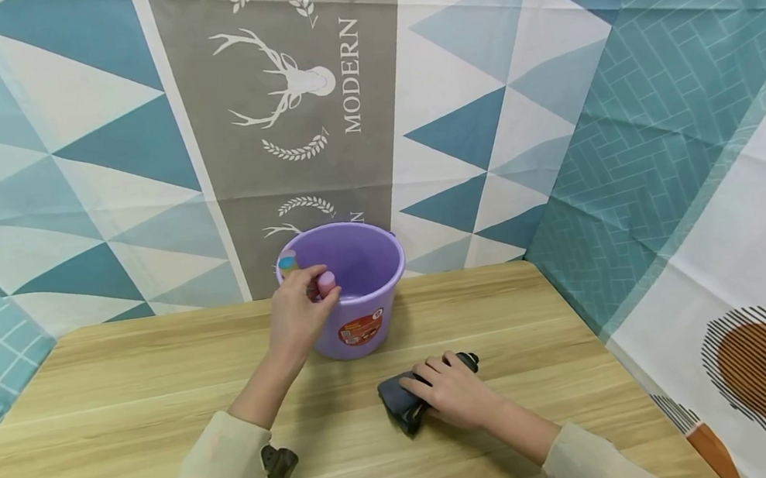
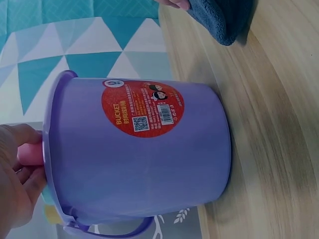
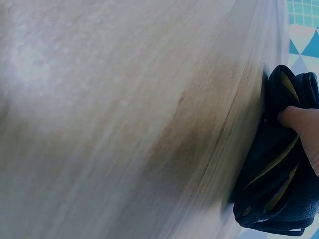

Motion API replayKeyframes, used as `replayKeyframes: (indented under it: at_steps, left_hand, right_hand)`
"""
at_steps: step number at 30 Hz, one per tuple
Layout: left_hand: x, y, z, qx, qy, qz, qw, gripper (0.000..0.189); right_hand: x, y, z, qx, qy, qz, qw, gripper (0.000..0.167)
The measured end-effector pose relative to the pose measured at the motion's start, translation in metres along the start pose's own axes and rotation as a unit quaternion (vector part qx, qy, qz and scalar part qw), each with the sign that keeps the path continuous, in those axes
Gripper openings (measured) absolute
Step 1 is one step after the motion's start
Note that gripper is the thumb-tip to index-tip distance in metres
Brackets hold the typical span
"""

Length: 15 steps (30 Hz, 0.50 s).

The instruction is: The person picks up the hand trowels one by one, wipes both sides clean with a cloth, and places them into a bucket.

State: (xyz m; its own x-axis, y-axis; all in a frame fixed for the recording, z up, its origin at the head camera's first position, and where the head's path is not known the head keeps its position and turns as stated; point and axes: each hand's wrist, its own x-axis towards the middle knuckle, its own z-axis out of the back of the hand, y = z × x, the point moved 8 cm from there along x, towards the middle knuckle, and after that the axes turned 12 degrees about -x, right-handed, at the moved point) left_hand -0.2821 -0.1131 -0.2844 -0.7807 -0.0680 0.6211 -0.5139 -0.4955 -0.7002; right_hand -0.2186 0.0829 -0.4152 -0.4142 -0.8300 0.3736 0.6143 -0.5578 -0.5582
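Observation:
At the near-left rim of a purple bucket (image 1: 363, 319), my left hand (image 1: 299, 310) pinches small coloured pieces. One is a pink rounded piece (image 1: 326, 282) between thumb and fingers; a blue-and-yellow piece (image 1: 288, 268) shows beyond the fingers. In the left wrist view the pink piece (image 2: 31, 154) is right at the rim, and my palm hides part of it. My right hand (image 1: 451, 391) grips a dark blue-grey folded cloth bundle (image 1: 397, 395) on the table, right of the bucket. In the right wrist view the bundle (image 3: 269, 179) has black folds with yellowish lining, the thumb pressed on it.
The bucket stands upright near the back edge of the wooden table (image 1: 160, 387), a red label on its front and its handle (image 2: 124, 233) hanging down the side. Patterned sheets (image 1: 467, 105) hang behind and beside the table.

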Motion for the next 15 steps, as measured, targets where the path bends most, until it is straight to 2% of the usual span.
replayKeyframes:
  at_steps: [7, 15]
  left_hand:
    - [-0.0007, -0.0006, -0.0023, 0.027, 0.02, 0.006, 0.9994, 0.032]
    - [0.0001, -0.0008, -0.0032, 0.037, 0.026, 0.009, 0.9989, 0.032]
  right_hand:
    - [0.0005, 0.0004, 0.001, 0.001, 0.016, 0.001, 0.9999, 0.054]
    - [0.0004, 0.0003, 0.0004, -0.002, 0.019, 0.0, 0.9998, 0.056]
